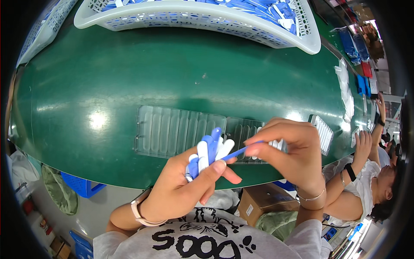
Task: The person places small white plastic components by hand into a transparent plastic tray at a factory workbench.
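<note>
Blue and white round-ended plastic sticks [202,156] bunched in the left hand [184,183], one slim blue stick [237,153] pinched in the right hand [298,151]

Grasps the bunch in the left hand, with fingers curled beneath and thumb laid along the near side. Fans the ends upward and outward, blue mixed among white. Pinches the slim blue stick by its right end, between thumb and index finger of the right hand. Slants it down leftward to the left thumb tip and the edge of the bunch; cannot tell whether gripped there too. Wears a pale pink band [139,212] at the left wrist.

Just beyond the hands, flat on the glossy green tabletop [129,69]: a clear plastic tray with long parallel slots [177,129]. Beside it on the right, a second clear slotted section [235,128] with white pieces [278,145] toward its right end, partly hidden by the right hand. Farther right, a tray of white sticks in a row [323,134], near a co-worker's hand [363,144]. On the far side, a white perforated plastic basket [189,21] heaped with blue and white pieces; at far left, part of a similar white basket [43,43].
</note>
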A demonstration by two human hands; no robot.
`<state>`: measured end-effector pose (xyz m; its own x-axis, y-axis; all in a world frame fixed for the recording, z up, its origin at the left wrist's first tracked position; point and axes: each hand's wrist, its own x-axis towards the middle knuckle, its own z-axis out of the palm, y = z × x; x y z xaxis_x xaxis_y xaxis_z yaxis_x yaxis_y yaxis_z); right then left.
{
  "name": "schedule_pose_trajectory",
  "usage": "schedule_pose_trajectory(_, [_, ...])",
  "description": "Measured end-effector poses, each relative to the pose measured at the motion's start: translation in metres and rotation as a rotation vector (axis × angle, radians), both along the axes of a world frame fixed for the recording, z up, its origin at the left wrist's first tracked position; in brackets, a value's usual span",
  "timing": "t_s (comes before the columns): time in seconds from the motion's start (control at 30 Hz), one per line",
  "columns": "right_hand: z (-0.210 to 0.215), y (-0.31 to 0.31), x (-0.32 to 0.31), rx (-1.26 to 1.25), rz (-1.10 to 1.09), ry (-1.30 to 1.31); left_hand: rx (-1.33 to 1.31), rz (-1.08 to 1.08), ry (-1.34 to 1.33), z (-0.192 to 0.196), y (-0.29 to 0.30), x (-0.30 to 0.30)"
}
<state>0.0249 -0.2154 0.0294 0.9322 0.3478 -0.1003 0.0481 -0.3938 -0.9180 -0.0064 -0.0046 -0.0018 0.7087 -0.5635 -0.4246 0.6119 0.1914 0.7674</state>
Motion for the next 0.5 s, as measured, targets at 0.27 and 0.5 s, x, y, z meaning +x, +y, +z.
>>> schedule_pose_trajectory(0.27, [-0.002, -0.011, -0.021, -0.681, 0.006, -0.691, 0.002, -0.004, 0.069, 0.004, -0.006, 0.008])
schedule_pose_trajectory(0.5, [0.004, -0.012, -0.033, -0.870, 0.184, -0.534, 0.007, -0.015, 0.092, 0.005, -0.014, 0.014])
